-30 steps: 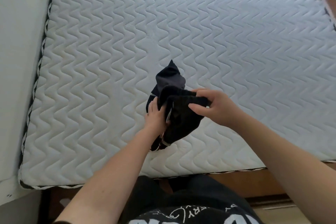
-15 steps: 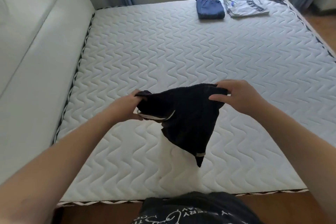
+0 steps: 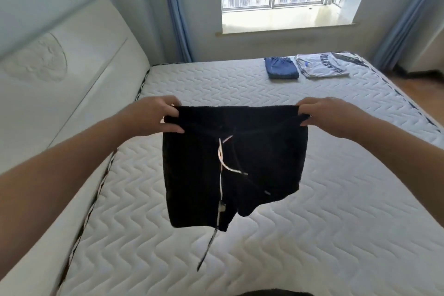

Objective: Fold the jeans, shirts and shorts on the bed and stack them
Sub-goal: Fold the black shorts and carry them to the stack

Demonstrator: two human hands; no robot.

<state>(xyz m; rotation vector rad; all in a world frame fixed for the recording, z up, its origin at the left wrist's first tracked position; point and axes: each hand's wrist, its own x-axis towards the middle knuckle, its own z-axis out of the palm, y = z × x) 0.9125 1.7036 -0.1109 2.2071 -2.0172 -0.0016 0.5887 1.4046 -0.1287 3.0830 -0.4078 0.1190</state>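
Holding black shorts (image 3: 234,166) spread in air by waistband corners, left hand (image 3: 153,115) and right hand (image 3: 329,116) each pinching tight, legs dangling below over bed (image 3: 336,199); unfolding step, next probably laying flat to fold.

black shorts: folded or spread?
Spread. Both hands, left and right, hold the black shorts open by the waistband, hanging above the mattress.
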